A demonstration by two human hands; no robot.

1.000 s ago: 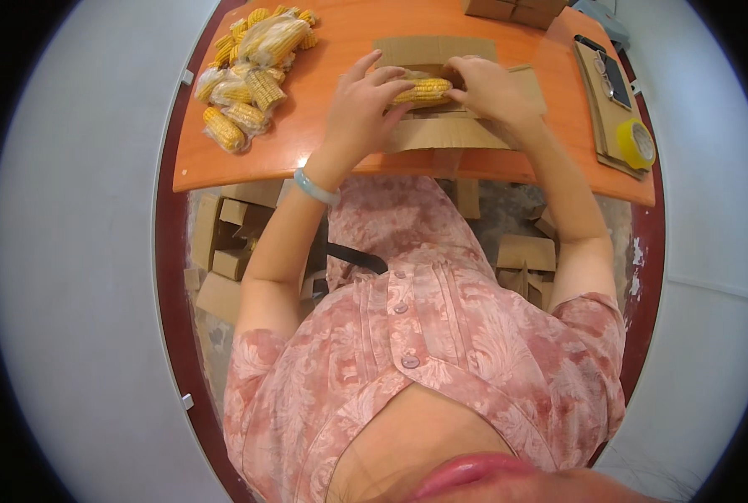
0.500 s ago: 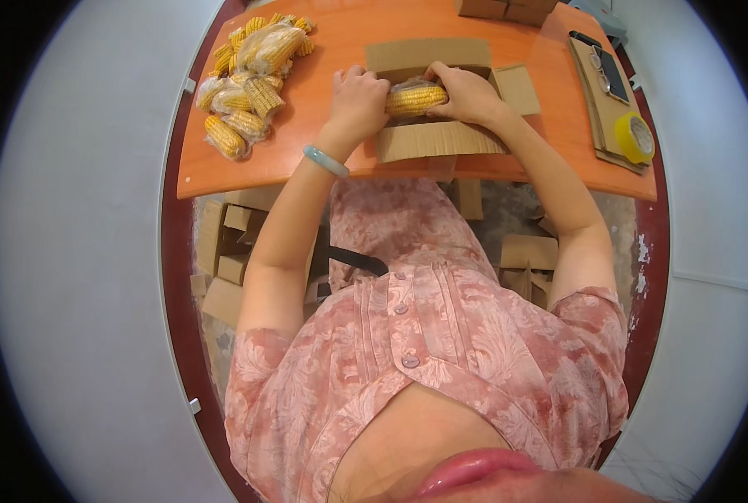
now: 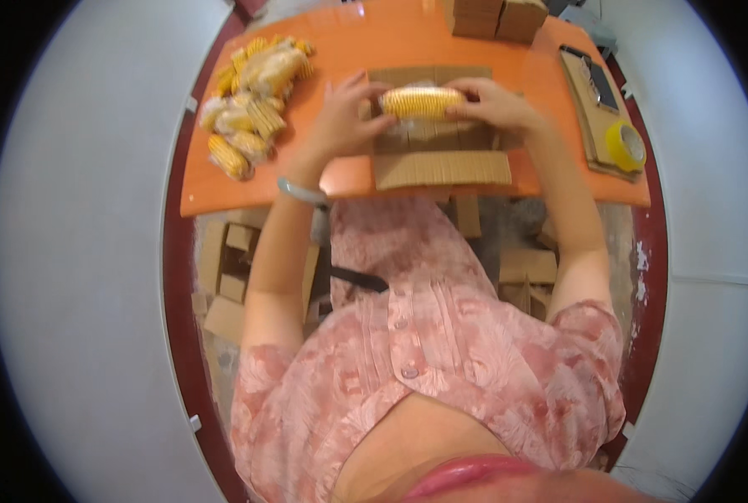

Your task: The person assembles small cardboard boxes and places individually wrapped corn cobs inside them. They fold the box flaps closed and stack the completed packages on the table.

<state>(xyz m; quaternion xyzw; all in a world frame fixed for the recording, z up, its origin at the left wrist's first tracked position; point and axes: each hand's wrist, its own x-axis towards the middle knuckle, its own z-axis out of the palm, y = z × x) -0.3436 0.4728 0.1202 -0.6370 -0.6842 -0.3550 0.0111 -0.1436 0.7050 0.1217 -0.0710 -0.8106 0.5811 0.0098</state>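
Note:
A yellow corn cob [image 3: 423, 102] in clear plastic wrap lies crosswise above an open cardboard box [image 3: 441, 170]. My right hand [image 3: 496, 107] grips its right end, thumb and fingers pressed on the kernels. At the other end my left hand [image 3: 347, 116] has its thumb and fingertips around the tip, slightly blurred. Beneath the cob, part of the box's inside shows, with some clear plastic; what else lies there is hidden by the cob. The box's flaps stand folded outward.
Several wrapped corn cobs [image 3: 244, 138] are heaped at the table's left. On the right, flat cardboard [image 3: 579, 105] carries a phone [image 3: 602, 87] and a yellow tape roll [image 3: 625, 146]. Closed brown boxes [image 3: 521, 18] stand at the far edge. More cardboard boxes [image 3: 527, 267] lie under the orange table [image 3: 349, 42].
Both hands have raised the corn cob from inside the box to above it, so more of the inside shows. The whole view has shifted a little.

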